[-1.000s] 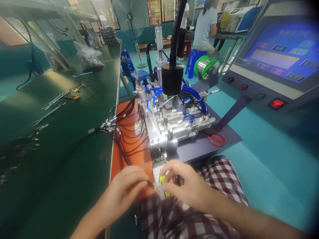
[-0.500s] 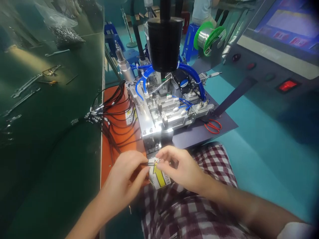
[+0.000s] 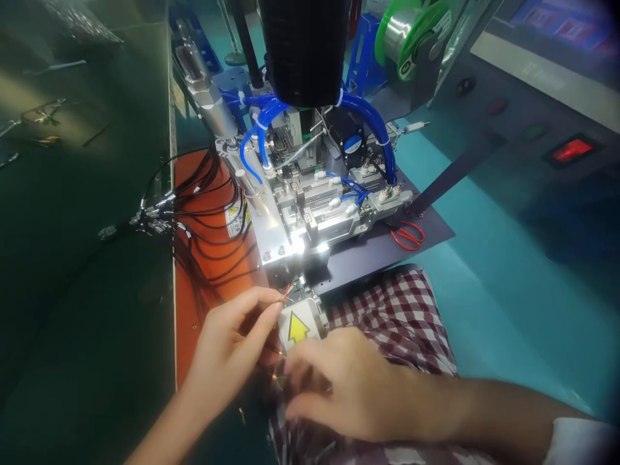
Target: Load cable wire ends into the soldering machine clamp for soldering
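My left hand is closed in a pinch on a thin cable. Its fine wire ends, one of them red, stick up past the fingertips. Just beyond the fingers is a white plate with a yellow arrow, at the front of the metal machine. My right hand is lower and nearer to me, over the lap, blurred by motion with fingers curled. I cannot make out whether anything is in it. Small copper-coloured wire ends show between the two hands.
Black cables with bare ends lie across the orange board and dark green table. Red-handled scissors rest on the machine's base. A black tube hangs above; a green wire spool and control panel stand right.
My right hand has left the wire ends beside my left fingertips and moved down towards me. My left hand keeps its pinch on the cable. The view has tilted downward.
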Tool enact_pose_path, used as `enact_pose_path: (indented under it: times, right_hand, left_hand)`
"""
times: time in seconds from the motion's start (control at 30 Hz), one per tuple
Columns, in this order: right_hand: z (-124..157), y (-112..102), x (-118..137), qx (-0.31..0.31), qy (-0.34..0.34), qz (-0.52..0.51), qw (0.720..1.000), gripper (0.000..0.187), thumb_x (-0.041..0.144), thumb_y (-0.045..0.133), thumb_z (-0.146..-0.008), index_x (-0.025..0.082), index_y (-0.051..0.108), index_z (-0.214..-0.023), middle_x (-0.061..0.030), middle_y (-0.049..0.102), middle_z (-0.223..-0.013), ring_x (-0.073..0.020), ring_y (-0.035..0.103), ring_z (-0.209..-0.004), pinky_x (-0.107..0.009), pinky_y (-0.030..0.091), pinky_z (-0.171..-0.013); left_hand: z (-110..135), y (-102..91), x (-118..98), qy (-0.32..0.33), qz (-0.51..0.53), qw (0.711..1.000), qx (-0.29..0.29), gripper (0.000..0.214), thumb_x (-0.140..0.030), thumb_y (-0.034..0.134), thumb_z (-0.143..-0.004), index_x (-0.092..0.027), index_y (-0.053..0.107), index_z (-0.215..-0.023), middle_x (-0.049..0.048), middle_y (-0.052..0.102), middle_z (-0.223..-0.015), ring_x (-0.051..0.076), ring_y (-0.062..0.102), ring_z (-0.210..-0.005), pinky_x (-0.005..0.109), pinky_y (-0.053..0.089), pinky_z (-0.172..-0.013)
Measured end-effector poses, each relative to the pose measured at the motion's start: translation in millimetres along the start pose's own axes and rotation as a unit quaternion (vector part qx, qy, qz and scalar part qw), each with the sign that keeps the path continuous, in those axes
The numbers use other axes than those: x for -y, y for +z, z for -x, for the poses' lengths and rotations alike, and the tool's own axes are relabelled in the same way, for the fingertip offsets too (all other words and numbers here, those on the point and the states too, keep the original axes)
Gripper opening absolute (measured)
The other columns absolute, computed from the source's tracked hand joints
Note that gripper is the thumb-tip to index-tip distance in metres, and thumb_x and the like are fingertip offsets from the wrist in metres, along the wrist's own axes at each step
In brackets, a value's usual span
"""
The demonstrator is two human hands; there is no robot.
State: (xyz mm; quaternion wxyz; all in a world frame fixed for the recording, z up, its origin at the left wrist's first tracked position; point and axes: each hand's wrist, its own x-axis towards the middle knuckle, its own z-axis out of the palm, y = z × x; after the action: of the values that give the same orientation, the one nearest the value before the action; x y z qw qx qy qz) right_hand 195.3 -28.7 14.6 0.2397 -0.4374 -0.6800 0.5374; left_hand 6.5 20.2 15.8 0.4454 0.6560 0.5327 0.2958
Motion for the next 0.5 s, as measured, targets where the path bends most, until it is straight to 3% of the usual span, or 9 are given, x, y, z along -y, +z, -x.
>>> enact_pose_path:
  times: [0.07, 0.17, 0.37, 0.5]
  right_hand:
    - [-5, -15, -1, -0.074, 0.015, -0.007, 0.997, 0.018, 0.028, 0.081, -0.077, 0.019, 0.065, -0.075, 0.0038, 0.07, -0.067, -0.0106, 0.06, -0.057, -0.023, 0.044, -0.058]
    - [-20, -28, -7, -0.17, 0.07, -0.05, 0.982, 0.019, 0.033, 0.078, -0.078, 0.018, 0.066, -0.075, 0.0055, 0.06, -0.06, -0.0081, 0.047, -0.048, -0.022, 0.036, -0.048]
    - [-37, -18, -20, -0.148, 0.054, -0.167, 0.973, 0.014, 0.029, 0.064, -0.086, 0.016, 0.066, -0.08, 0.0006, 0.064, -0.072, -0.0098, 0.05, -0.059, -0.024, 0.042, -0.057]
    - [-39, -16, -21, -0.145, 0.054, -0.194, 0.969, 0.014, 0.029, 0.063, -0.086, 0.016, 0.065, -0.081, -0.0005, 0.063, -0.074, -0.0111, 0.052, -0.063, -0.025, 0.044, -0.061]
  left_hand:
    - [2, 2.2, 3, -0.03, 0.017, 0.999, 0.011, 0.023, -0.043, 0.064, -0.088, -0.021, 0.071, -0.087, -0.0005, 0.07, -0.07, 0.012, 0.064, -0.05, 0.018, 0.055, -0.043]
    - [4, 4.2, 4, -0.061, 0.024, 0.998, 0.018, 0.024, -0.044, 0.064, -0.089, -0.021, 0.071, -0.09, -0.0007, 0.07, -0.075, 0.012, 0.064, -0.05, 0.02, 0.057, -0.043]
    - [3, 5.5, 3, 0.012, -0.039, 0.999, -0.005, 0.017, -0.038, 0.064, -0.09, -0.023, 0.072, -0.091, 0.0, 0.07, -0.087, 0.01, 0.065, -0.057, 0.015, 0.055, -0.046]
    - [5, 3.4, 4, -0.068, 0.028, 0.997, 0.021, 0.028, -0.047, 0.064, -0.088, -0.021, 0.072, -0.094, 0.0009, 0.07, -0.076, 0.014, 0.066, -0.053, 0.021, 0.058, -0.043]
